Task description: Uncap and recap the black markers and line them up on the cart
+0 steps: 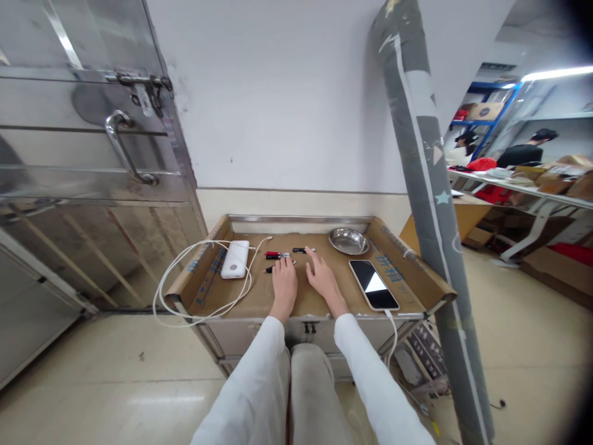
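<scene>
My left hand (284, 285) rests low over the cardboard-covered top, its fingers closed together on a black pen (268, 270) whose end pokes out to the left. Just beyond the fingertips lie a red pen (272, 254) and a black one beside it, side by side. My right hand (321, 279) is held with thumb and fingers apart and nothing seen between them. Its fingertips are close to another black pen (300, 250), which lies crosswise; whether they touch it I cannot tell.
A white power bank (235, 259) with a looped white cable (160, 290) is at the left. On the right are a round metal bowl (349, 241) and a phone (373, 285) with a cable. A tall grey roll (424, 161) leans beside the cabinet; two people are farther right.
</scene>
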The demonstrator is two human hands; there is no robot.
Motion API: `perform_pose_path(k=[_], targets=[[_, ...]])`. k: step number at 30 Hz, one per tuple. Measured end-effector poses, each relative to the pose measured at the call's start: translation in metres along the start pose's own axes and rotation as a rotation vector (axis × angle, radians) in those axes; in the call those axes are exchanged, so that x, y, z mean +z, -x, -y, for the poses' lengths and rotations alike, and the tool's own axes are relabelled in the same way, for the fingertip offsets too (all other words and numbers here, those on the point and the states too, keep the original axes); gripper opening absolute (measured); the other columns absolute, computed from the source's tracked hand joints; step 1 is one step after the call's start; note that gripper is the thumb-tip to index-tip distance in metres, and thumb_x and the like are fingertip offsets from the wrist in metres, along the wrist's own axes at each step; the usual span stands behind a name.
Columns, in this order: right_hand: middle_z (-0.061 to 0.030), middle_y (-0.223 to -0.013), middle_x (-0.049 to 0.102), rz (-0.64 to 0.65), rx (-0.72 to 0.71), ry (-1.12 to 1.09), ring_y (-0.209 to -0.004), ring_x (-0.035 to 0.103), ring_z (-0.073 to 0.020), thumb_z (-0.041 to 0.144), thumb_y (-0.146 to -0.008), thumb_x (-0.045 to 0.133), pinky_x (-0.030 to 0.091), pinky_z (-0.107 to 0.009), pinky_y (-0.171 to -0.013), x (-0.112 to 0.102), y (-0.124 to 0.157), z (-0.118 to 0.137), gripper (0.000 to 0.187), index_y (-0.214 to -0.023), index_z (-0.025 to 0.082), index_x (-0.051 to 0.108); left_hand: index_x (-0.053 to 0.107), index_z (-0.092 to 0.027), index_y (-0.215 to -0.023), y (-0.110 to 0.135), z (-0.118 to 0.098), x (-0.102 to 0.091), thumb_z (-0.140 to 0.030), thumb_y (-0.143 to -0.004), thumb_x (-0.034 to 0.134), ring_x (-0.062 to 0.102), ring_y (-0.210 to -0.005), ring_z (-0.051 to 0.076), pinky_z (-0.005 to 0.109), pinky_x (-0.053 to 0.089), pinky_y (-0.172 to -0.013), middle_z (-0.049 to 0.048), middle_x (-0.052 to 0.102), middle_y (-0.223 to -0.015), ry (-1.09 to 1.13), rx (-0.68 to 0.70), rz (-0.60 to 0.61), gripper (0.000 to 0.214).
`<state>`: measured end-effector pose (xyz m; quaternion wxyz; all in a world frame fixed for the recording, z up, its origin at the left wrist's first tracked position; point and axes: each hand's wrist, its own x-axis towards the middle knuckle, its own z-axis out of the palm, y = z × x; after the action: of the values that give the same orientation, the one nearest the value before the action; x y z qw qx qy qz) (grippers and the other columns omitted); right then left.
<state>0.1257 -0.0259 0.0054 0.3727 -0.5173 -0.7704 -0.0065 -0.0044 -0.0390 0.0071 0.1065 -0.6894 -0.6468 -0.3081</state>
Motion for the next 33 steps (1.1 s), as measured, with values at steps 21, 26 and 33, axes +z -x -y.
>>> perform_pose_path(k=[21,26,33], targets=[[-0.0101,-0.128,0.05,0.107,0.065,0.253,-0.116,0.044,-0.0241,0.023,-0.09,0.04,0.037,-0.04,-0.094,0.013,-0.015,-0.009,0.032,-0.117,0.025,0.058,0.049,-0.008,-0.103,-0.008,0.01,0.015,-0.001,-0.085,0.029,0.055,-0.096,0.022,0.035,0.046,-0.086,0.0158,0.051,-0.103,0.062,-0.176,-0.006,0.027],[-0.0111,-0.118,0.054,0.041,0.089,0.255,-0.104,0.048,-0.023,0.016,-0.088,0.04,0.039,-0.037,-0.089,0.015,-0.016,-0.015,0.034,-0.115,0.021,0.059,0.049,-0.01,-0.103,-0.01,0.01,0.018,0.001,-0.083,0.029,0.054,-0.098,0.023,0.039,0.046,-0.087,0.0152,0.05,-0.103,0.163,-0.142,-0.001,0.03],[-0.012,-0.107,0.056,-0.004,0.127,0.25,-0.097,0.047,-0.0225,0.011,-0.085,0.04,0.04,-0.035,-0.086,0.023,-0.022,-0.031,0.033,-0.112,0.015,0.058,0.052,-0.013,-0.099,-0.019,0.006,0.032,-0.003,-0.085,0.036,0.052,-0.103,0.022,0.043,0.042,-0.094,0.011,0.053,-0.099,0.332,0.165,0.138,0.024]])
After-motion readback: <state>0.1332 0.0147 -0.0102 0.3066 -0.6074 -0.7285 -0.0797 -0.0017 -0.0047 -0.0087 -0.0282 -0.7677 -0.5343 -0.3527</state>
